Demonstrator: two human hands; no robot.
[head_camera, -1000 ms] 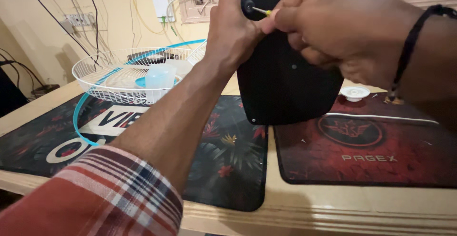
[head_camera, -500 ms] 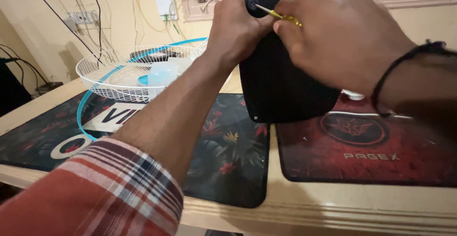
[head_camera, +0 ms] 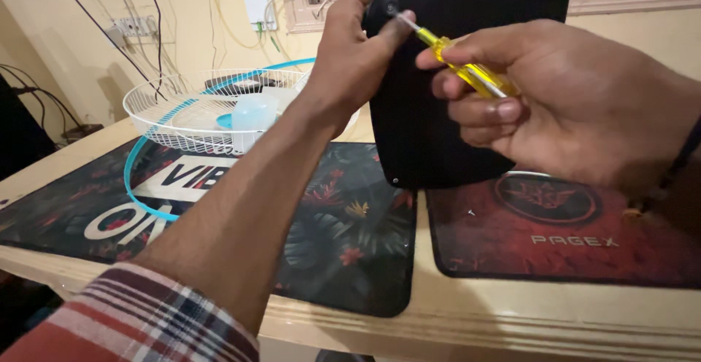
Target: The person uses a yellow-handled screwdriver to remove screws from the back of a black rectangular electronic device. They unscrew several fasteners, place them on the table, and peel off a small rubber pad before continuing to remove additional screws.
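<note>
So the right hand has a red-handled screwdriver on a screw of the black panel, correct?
Not quite: the screwdriver has a yellow handle, not red, as the head view shows. The right hand does hold its tip to a screw on the black panel.

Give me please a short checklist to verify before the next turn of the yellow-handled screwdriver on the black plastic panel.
1. Tip of the yellow-handled screwdriver sits at the screw near the top left corner of the black plastic panel: ok.
2. Tip fully seated in the screw head: cannot tell, a thumb hides it.
3. Left hand grips the panel's upper edge: ok.
4. Right hand holds the handle firmly: ok.
5. Panel's lower edge rests steadily on the mats: cannot tell.
6. White wire fan guard stands apart from the work: ok.
</note>
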